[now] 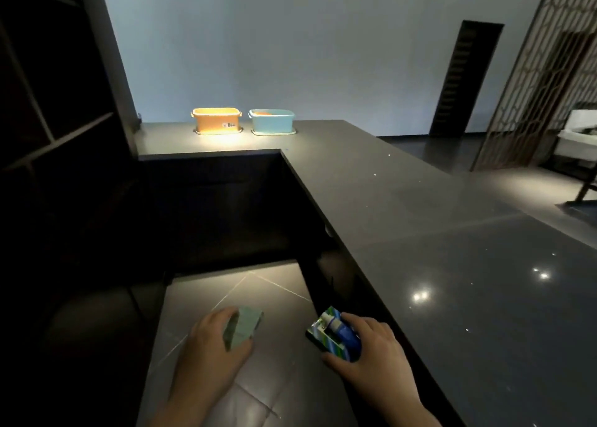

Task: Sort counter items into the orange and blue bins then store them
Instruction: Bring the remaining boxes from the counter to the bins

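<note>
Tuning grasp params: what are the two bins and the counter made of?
Orange bin and blue bin: likely matte moulded plastic, with rolled rims and uniform colour. Counter: dark polished stone or composite, with sharp lamp reflections and speckles.

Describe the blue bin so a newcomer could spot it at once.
Follow the dark counter to its far end by the pale wall. Two bins stand there side by side; the blue bin is on the right, pale blue against the orange bin.

Hard to read: label on orange bin, too small. Barely visible over the rim: contents of blue bin. Partly covered by left hand: pale green block. Wrapped by right hand: blue-and-white package, print unreadable. Cut off at bottom edge: both forearms. Lost in darkness: shelving at left.
</note>
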Demonstrator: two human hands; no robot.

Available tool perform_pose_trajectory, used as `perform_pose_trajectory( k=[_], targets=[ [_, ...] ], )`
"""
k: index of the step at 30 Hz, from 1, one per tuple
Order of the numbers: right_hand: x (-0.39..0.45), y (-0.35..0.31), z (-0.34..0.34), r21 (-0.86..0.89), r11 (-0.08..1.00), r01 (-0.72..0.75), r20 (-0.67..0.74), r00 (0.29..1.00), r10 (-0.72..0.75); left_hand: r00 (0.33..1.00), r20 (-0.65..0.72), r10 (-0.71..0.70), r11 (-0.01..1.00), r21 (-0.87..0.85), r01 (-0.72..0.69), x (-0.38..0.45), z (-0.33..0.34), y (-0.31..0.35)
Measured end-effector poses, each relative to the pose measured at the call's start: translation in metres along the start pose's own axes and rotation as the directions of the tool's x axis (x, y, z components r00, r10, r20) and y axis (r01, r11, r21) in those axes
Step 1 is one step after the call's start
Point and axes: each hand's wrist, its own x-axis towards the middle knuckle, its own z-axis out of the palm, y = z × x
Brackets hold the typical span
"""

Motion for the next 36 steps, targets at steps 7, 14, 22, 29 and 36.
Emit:
perform_pose_trajectory(
  k=[7, 14, 22, 29, 36],
  targets=[
    [0.122, -0.031, 0.031, 0.014, 0.997, 0.072, 0.081, 0.994, -0.073, 0.994, -0.069, -0.089, 0.996, -0.004, 0.089, 0.087, 0.0, -0.035],
    [0.277, -0.045, 0.054, 0.053, 0.984, 0.17, 0.158, 0.972, -0.176, 0.969, -0.172, -0.179, 0.983, 0.01, 0.183, 0.207, 0.012, -0.051],
    [0.442, -0.072, 0.079, -0.007, 0.966, 0.259, 0.158, 0.954, -0.255, 0.945, -0.24, -0.222, 0.974, -0.016, 0.225, 0.344, 0.023, -0.051],
    [0.558, -0.115, 0.139, -0.026, 0.952, 0.306, 0.146, 0.943, -0.299, 0.939, -0.234, -0.252, 0.965, 0.008, 0.261, 0.46, 0.024, -0.119],
    [0.679, -0.163, 0.183, -0.03, 0.969, 0.246, 0.119, 0.963, -0.241, 0.951, -0.217, -0.219, 0.974, 0.013, 0.227, 0.61, 0.007, -0.179]
  ],
)
